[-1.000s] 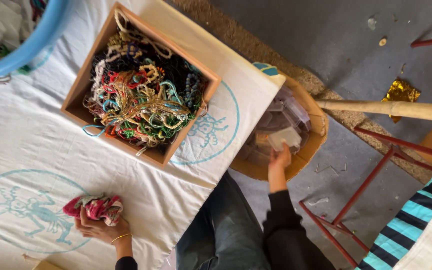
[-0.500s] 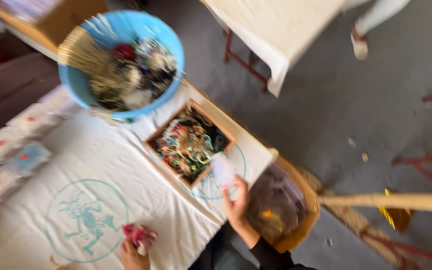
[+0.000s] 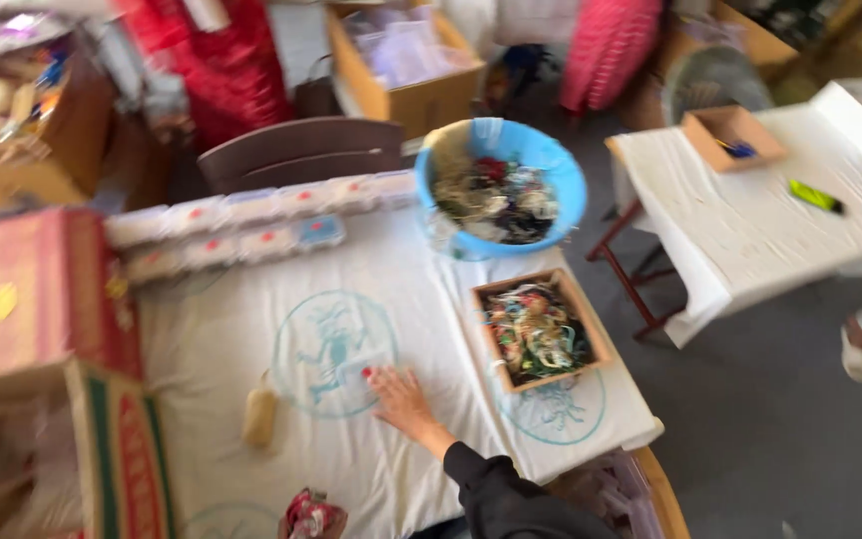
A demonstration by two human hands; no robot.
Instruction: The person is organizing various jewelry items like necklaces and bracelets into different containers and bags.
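Blue basin of tangled cords, brown chair, small side table

One hand lies on the white cloth. There are one blue basin, two shallow wooden trays (one with tangled cords, one almost bare), and one brown chair. The small clear boxes are too blurred to count.
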